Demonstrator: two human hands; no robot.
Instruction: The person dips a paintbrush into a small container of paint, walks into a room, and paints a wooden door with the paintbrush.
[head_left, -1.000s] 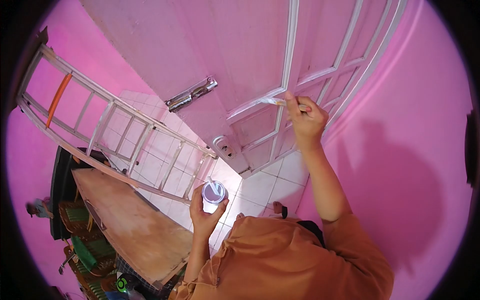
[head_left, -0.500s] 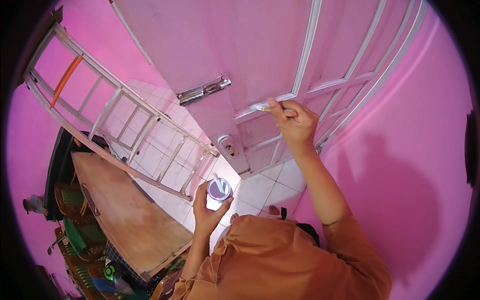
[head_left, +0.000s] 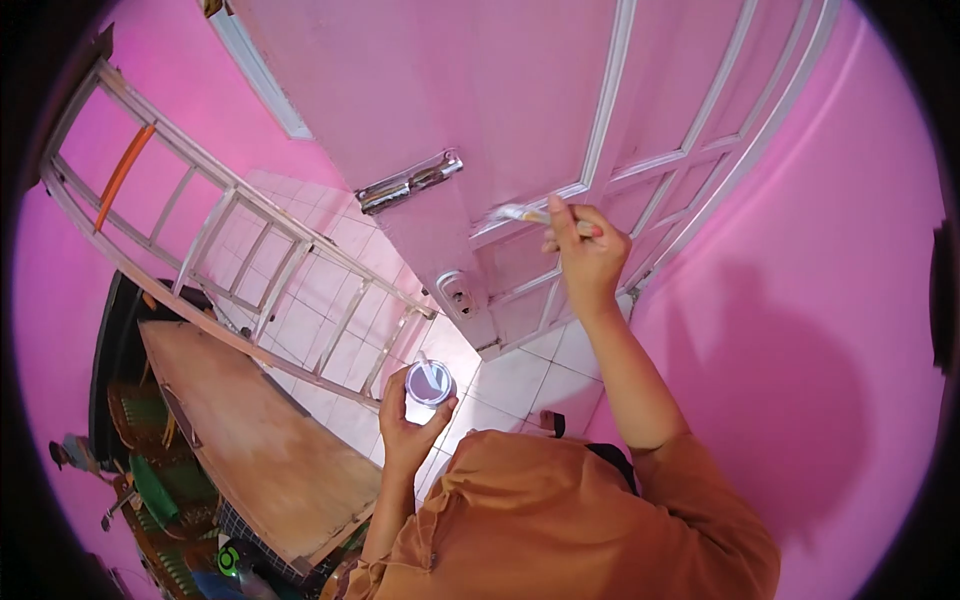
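My right hand [head_left: 591,250] is closed round the handle of a paintbrush [head_left: 522,213]. The brush's pale bristles rest against the raised moulding of a pink panelled door [head_left: 420,90], where the moulding looks white. Lower down, my left hand [head_left: 408,432] grips a small open paint can [head_left: 430,384] from the side. A whitish stick leans inside the can, across its greyish contents. On the door's edge side are a worn metal handle plate [head_left: 410,182] and, below it, an oval lock plate [head_left: 457,293].
A metal ladder [head_left: 240,190] with an orange strip [head_left: 124,178] leans at the left. Below it lies a large brown board [head_left: 250,440] over cluttered furniture. White floor tiles [head_left: 515,385] spread beneath the door, and a pink wall [head_left: 800,300] rises at the right.
The brush has slid slightly left along the moulding with my right hand. My left hand and the can have shifted a little left and down in view.
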